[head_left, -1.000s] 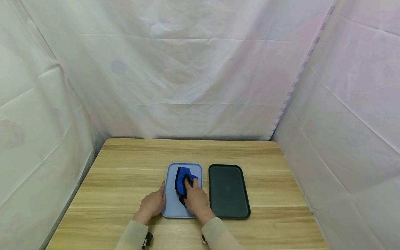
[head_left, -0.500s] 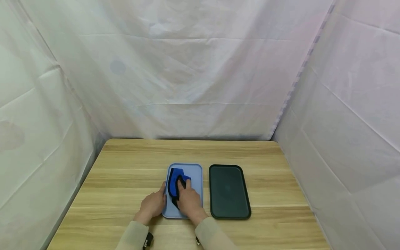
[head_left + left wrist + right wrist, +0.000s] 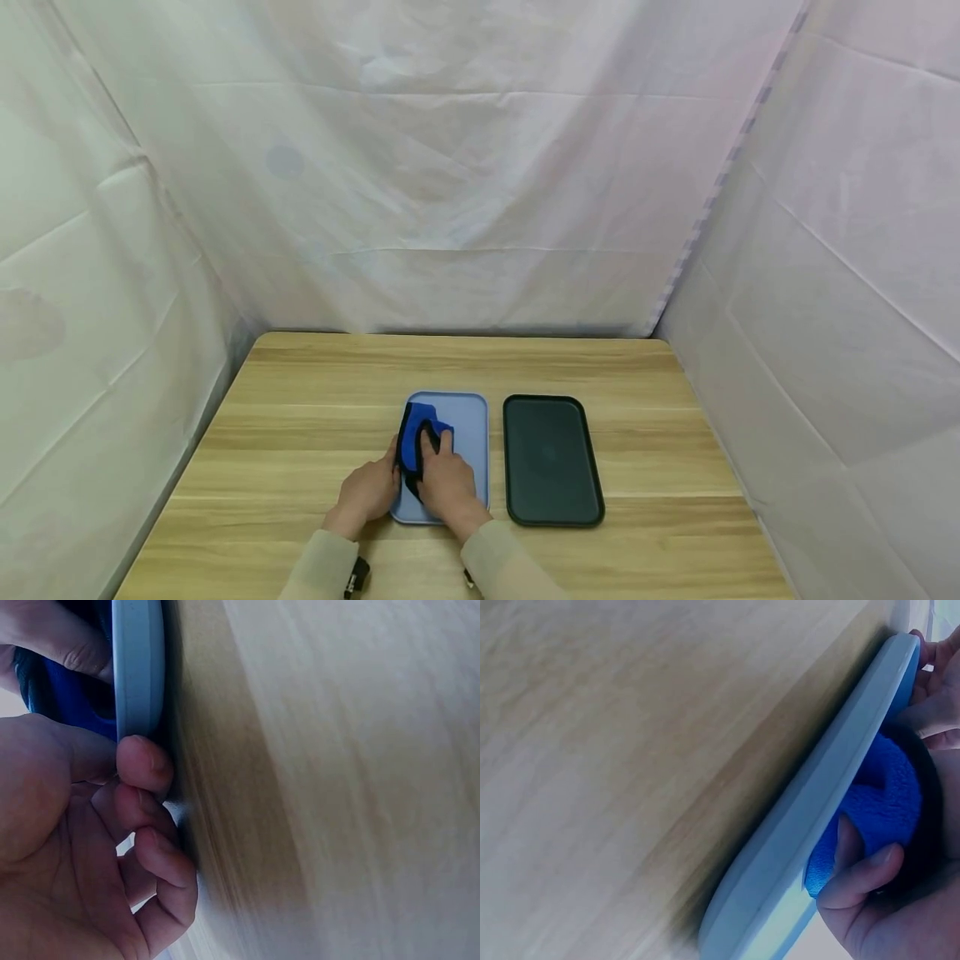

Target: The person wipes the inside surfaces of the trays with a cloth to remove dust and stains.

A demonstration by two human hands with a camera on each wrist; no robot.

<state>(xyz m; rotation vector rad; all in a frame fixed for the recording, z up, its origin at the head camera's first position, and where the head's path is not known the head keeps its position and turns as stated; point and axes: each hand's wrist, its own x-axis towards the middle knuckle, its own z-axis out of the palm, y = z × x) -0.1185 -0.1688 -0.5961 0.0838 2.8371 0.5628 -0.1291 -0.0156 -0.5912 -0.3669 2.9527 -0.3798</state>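
In the head view a light blue tray [image 3: 471,433] lies on the table. My left hand [image 3: 369,490] grips its left rim; in the left wrist view the curled fingertips [image 3: 145,761] meet the outer side of the tray wall [image 3: 140,667]. My right hand [image 3: 448,487] holds a blue cloth with black edging [image 3: 409,442] against the left part of the tray, near my left hand. The right wrist view has the fuzzy blue cloth [image 3: 892,787] bunched under my right hand [image 3: 870,911]. Its lower folds are hidden by the palm.
A dark green tray [image 3: 551,462] lies just right of the blue one, a narrow gap between them. Both rest on a wood-grain table [image 3: 315,375]. White sheeting [image 3: 450,208] hangs behind the table and along both sides.
My right hand has slid the cloth leftward over the tray, from the middle to the left rim, most of it in the first half second. My left hand keeps its place at the rim.
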